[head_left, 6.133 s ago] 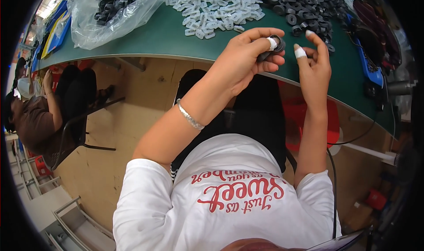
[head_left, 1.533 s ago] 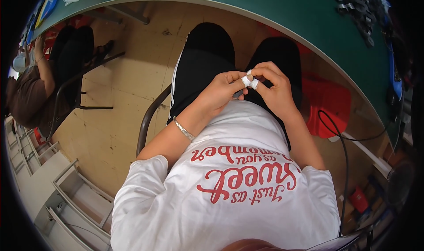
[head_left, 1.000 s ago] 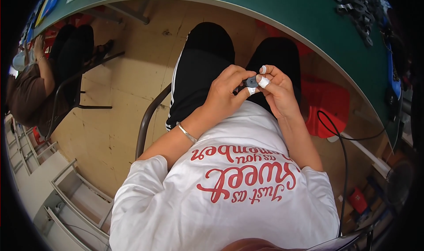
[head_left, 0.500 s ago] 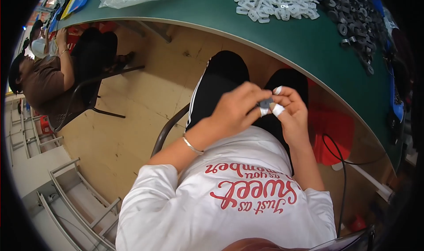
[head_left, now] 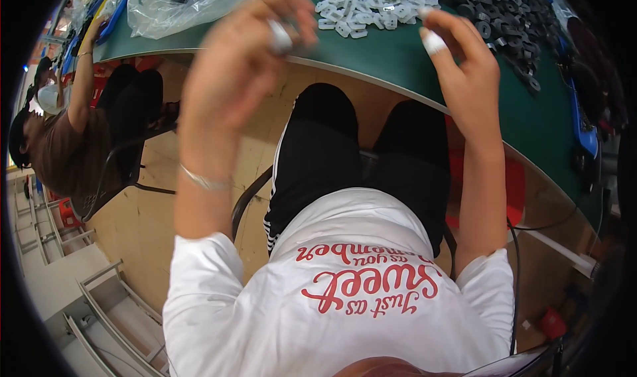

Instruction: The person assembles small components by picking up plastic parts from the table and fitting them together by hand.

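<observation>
My left hand [head_left: 249, 52] is raised over the table's near edge, smeared by motion, with white tape on its thumb. A small dark grey piece [head_left: 304, 49] shows as a blur at its thumb tip, and the fingers look closed on it. Over the tabletop, my right hand [head_left: 468, 65] has its thumb and index finger apart with nothing seen between them; both tips are wrapped in white tape. Just beyond lies a heap of white translucent plastic pieces [head_left: 375, 5]. To their right is a pile of black ring-shaped pieces [head_left: 511, 22].
A clear plastic bag [head_left: 156, 15] with dark pieces in it lies on the green table [head_left: 391, 55], left of the heaps. Blue trays [head_left: 586, 138] line the right side. A red stool [head_left: 514, 191] is under the table. Another person [head_left: 63, 141] sits at the left.
My hands were together over my lap around a dark grey piece. They have parted and risen to the table, the left toward the bag, the right toward the heaps.
</observation>
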A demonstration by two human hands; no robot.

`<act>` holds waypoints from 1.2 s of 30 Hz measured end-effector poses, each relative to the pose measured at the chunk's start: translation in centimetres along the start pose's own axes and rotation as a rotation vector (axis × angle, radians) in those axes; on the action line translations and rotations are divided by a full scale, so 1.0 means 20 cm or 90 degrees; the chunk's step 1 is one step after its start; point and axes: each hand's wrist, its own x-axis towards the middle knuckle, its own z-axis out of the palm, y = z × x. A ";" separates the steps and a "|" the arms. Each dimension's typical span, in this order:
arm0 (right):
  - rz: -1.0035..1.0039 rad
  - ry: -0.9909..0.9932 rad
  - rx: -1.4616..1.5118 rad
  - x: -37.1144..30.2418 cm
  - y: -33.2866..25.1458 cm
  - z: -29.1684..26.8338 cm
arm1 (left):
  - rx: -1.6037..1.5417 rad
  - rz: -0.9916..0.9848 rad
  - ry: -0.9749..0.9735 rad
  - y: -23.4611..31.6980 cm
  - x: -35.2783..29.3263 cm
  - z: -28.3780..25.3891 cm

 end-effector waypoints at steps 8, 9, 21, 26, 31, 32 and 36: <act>-0.101 -0.041 -0.341 0.12 0.12 0.13 | -0.335 -0.368 0.103 -0.49 -0.42 0.37; -0.067 -0.033 -0.292 0.11 0.11 0.13 | -0.317 -0.402 0.110 -0.53 -0.43 0.38; 0.118 0.022 0.270 -0.21 -0.11 0.01 | -0.342 -0.523 0.163 -0.75 -0.49 0.39; 0.275 -0.195 0.401 -0.56 -0.06 0.08 | -0.432 -0.496 0.122 -0.77 -0.51 0.37; 0.451 -0.245 0.501 -0.74 0.04 0.16 | -0.410 -0.472 0.060 -0.80 -0.52 0.38; 0.452 -0.246 0.502 -0.74 0.04 0.16 | -0.404 -0.466 0.090 -0.82 -0.53 0.39; 0.557 -0.252 0.502 -0.73 0.05 0.17 | -0.403 -0.452 0.150 -0.84 -0.55 0.41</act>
